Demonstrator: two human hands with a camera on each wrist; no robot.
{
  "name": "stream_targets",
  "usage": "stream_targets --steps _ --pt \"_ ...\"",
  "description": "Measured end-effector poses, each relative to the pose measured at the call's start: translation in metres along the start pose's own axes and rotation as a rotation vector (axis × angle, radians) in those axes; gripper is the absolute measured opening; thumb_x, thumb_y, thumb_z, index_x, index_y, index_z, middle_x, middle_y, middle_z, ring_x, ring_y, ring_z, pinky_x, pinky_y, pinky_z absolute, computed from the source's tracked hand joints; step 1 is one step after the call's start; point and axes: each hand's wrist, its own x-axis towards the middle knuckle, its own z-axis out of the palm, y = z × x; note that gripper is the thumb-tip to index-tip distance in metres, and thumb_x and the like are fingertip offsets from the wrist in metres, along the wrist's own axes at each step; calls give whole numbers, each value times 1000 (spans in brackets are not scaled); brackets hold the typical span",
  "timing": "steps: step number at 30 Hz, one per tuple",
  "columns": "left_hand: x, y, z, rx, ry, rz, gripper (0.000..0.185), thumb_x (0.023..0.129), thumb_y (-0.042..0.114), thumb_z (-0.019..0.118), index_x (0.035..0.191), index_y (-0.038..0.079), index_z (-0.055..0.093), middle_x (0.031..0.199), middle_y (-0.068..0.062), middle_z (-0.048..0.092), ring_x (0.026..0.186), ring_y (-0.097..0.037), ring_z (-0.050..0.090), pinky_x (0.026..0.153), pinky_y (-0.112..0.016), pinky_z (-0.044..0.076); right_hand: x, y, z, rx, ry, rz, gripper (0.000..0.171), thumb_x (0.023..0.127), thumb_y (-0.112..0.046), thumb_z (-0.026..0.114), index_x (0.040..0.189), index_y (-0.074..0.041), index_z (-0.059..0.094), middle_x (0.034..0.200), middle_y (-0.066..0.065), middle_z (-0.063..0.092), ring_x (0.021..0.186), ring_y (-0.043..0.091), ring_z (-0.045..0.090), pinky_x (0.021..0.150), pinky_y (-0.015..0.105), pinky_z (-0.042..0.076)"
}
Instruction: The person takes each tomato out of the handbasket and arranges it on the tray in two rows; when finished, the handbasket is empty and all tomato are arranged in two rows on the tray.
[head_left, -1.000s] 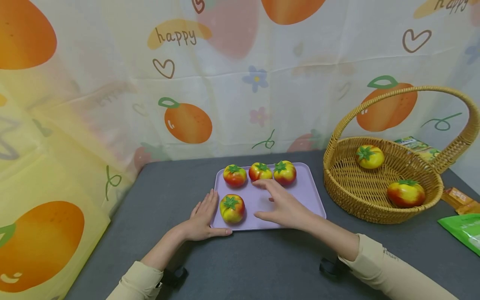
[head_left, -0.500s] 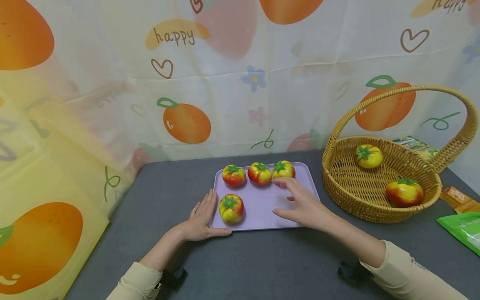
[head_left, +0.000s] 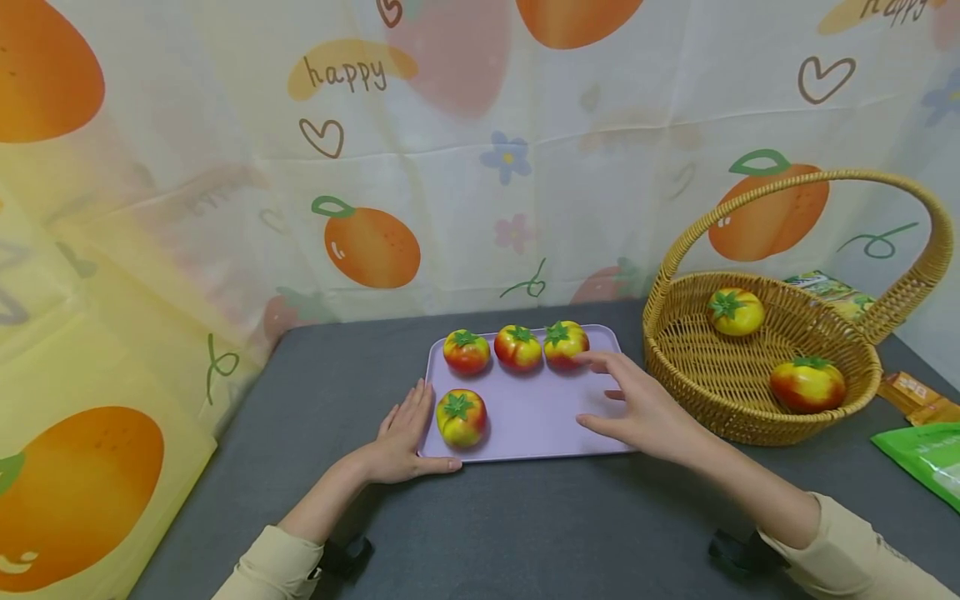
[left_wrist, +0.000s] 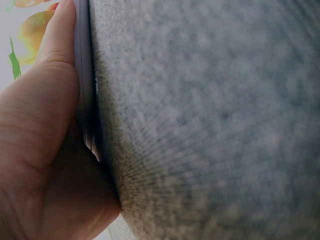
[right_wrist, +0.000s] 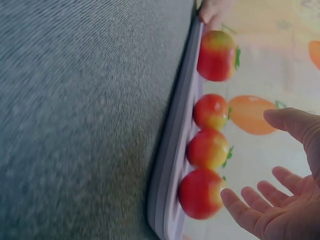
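A lilac tray [head_left: 540, 425] lies on the table with several red-and-yellow tomatoes with green leafy tops. Three stand along its far edge, the rightmost tomato [head_left: 566, 345] closest to my right hand [head_left: 647, 406]. Another tomato [head_left: 462, 417] sits at the near left corner. My left hand [head_left: 401, 437] rests against that corner, fingers straight along the left side and thumb along the front rim. My right hand hovers above the tray's right part, holding nothing, its fingers spread and loosely bent in the right wrist view. The fingertips are right at the rightmost tomato.
A wicker basket [head_left: 750, 429] with a tall arched handle stands right of the tray, two tomatoes inside. Beyond it lie an orange-brown packet [head_left: 918, 397], a green bag [head_left: 926, 458] and a printed packet [head_left: 828, 292]. A fruit-print cloth [head_left: 450, 167] hangs behind the table.
My right hand has moved rightward over the tray, from the middle tomato of the far row to the rightmost one. My left hand and the tomatoes have stayed in place.
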Motion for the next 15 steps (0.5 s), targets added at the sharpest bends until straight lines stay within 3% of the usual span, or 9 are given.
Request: stream_targets --steps 6,15 --pt "1 -1 0 3 -2 -3 119 82 61 68 155 1 -4 160 -20 -14 147 -37 -7 112 -60 -3 -8 1 -14 -33 18 8 70 80 -15 82 139 -8 45 135 8 48 122 27 49 90 41 51" --pt "1 -2 1 5 1 1 118 82 60 68 155 1 -4 160 -19 -14 147 -36 -7 112 -60 -3 -17 2 -37 -60 58 12 70 80 -12 82 138 -5 44 135 14 47 118 32 50 87 49 51"
